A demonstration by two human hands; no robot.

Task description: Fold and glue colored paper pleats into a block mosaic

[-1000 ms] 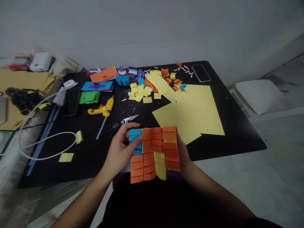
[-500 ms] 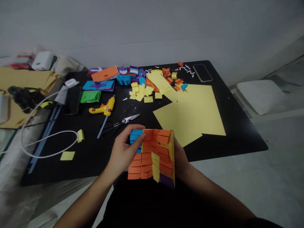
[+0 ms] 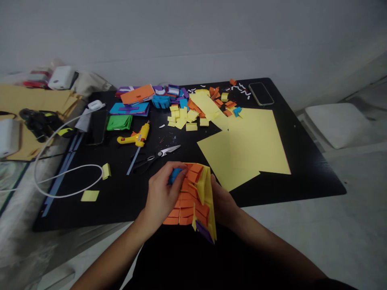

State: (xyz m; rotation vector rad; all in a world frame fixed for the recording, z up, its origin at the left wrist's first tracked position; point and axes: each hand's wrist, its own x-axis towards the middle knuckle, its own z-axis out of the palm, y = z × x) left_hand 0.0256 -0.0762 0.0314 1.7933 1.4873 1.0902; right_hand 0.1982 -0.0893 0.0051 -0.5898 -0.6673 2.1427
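A folded paper piece (image 3: 187, 205) with rows of orange flaps, some blue, yellow and purple parts and a yellow backing is held above the table's front edge. My left hand (image 3: 165, 187) pinches its upper left part, thumb over the blue flaps. My right hand (image 3: 223, 203) grips the right side from behind, its fingertips mostly hidden by the yellow backing. Just beyond the hands lie black-handled scissors (image 3: 160, 154) and a yellow glue gun (image 3: 139, 137). Large yellow sheets (image 3: 250, 141) lie to the right.
On the black table (image 3: 311, 173) are small yellow pieces (image 3: 181, 117), orange scraps, folded green paper (image 3: 119, 122), a phone (image 3: 261, 94) at the back right and a looped white cable (image 3: 68, 196) at left. A white stool (image 3: 335, 123) stands right.
The paper piece has folded further closed, its right side turning inward and showing more yellow backing. My left hand now covers more of the blue flaps. The view has shifted slightly.
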